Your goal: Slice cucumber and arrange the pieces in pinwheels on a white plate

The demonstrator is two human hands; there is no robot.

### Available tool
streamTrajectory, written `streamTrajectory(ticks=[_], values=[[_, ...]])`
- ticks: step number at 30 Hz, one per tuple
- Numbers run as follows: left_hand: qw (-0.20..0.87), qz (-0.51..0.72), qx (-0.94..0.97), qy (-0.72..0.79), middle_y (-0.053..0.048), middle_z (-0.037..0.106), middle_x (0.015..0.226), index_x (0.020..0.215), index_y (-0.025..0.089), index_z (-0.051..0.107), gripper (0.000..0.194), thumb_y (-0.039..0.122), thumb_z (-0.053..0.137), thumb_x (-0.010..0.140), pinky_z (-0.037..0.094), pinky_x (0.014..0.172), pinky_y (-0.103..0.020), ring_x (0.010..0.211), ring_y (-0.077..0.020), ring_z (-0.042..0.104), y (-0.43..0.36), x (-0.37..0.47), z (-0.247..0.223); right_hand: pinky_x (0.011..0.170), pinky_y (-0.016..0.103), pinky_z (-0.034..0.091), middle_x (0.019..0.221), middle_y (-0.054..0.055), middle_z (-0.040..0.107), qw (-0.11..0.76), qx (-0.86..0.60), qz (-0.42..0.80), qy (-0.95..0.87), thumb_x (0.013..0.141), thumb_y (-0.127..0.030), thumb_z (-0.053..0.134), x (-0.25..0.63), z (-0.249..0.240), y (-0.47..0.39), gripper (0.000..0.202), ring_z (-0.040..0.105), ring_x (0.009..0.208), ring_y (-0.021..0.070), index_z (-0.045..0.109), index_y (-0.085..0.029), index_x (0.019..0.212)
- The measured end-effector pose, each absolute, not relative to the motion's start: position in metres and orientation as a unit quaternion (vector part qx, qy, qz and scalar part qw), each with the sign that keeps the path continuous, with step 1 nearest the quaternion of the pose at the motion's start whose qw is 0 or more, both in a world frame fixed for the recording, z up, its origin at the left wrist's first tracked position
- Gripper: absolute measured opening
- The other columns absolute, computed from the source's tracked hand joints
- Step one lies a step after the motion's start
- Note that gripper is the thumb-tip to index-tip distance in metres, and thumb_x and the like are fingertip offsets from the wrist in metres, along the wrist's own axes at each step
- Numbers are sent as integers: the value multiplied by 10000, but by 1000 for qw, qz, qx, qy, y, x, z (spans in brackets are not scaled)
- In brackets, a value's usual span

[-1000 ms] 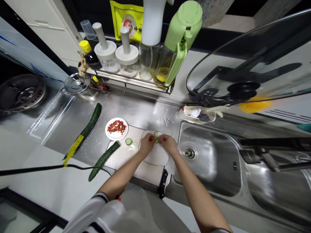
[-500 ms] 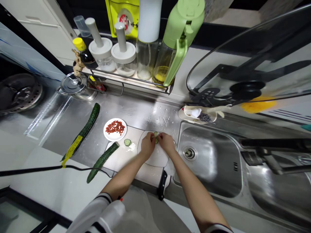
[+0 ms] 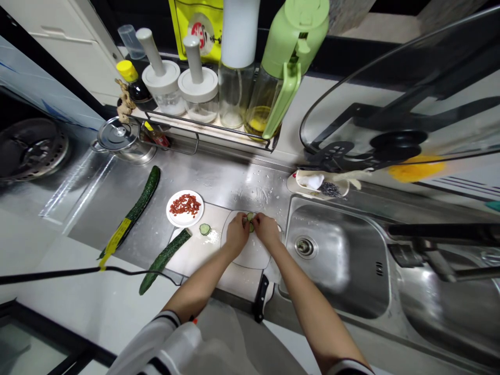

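You face a stainless steel worktop (image 3: 219, 179) that gleams under light from above, with a steel sink (image 3: 344, 260) sunk into it on your right. Along the back runs a wire rack (image 3: 203, 130) of bottles (dark wall behind). A white cabinet (image 3: 74, 47) stands at upper left.

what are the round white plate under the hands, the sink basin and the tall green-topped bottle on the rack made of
Round white plate: looks like glazed ceramic, smooth with a soft sheen, though it might be melamine. Sink basin: brushed stainless steel, grey with streaky reflections. Tall green-topped bottle: clear glass or plastic body showing yellow oil; its matte pale green cap and handle look like plastic. Both hands hold cucumber slices over the plate.
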State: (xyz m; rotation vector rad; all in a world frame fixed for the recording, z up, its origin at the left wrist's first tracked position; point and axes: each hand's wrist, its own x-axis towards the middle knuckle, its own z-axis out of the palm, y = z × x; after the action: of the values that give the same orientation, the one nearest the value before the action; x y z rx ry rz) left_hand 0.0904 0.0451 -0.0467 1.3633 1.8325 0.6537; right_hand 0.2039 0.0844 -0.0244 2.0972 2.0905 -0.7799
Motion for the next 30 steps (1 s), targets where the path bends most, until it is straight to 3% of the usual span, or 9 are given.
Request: streamTrajectory(ticks=[7,15,20,26,30], values=[[334,250,561,715,-78,576,1076,1098,192,508,258,174,513,840,450,774,-286,904,-178,581,43,91,-47,646,252,349,868,84,681,46,684,-238,688,898,-284,429,201,-23,80,209,625,796,186,595,-178,969],[300,188,604,714,-64,531,1080,1029,212,583,188,265,452,906,436,682,-257,806,-142,575,40,89,-47,592,264,334,845,82,671,60,717,-220,659,894,-408,463,207,-23,77,275,625,761,219,517,-181,1037],[289,170,624,706,-53,571,1019,988,205,618,202,252,436,915,433,729,-249,835,-141,570,42,88,-48,613,263,344,822,65,654,40,719,-216,659,904,-325,446,217,-25,72,209,590,733,190,545,-179,1016],[294,178,632,694,-57,592,1008,1004,195,624,216,245,433,916,437,760,-259,856,-153,570,43,87,-47,825,310,361,1030,97,618,-86,616,-133,772,905,-198,396,226,-34,50,292,467,992,220,627,-173,1083],[294,174,633,694,-65,594,1010,998,191,630,222,256,435,916,441,755,-263,847,-157,571,43,87,-46,808,342,366,1103,99,598,-94,585,-109,798,895,-204,418,226,-41,39,335,394,1067,251,609,-207,1171]])
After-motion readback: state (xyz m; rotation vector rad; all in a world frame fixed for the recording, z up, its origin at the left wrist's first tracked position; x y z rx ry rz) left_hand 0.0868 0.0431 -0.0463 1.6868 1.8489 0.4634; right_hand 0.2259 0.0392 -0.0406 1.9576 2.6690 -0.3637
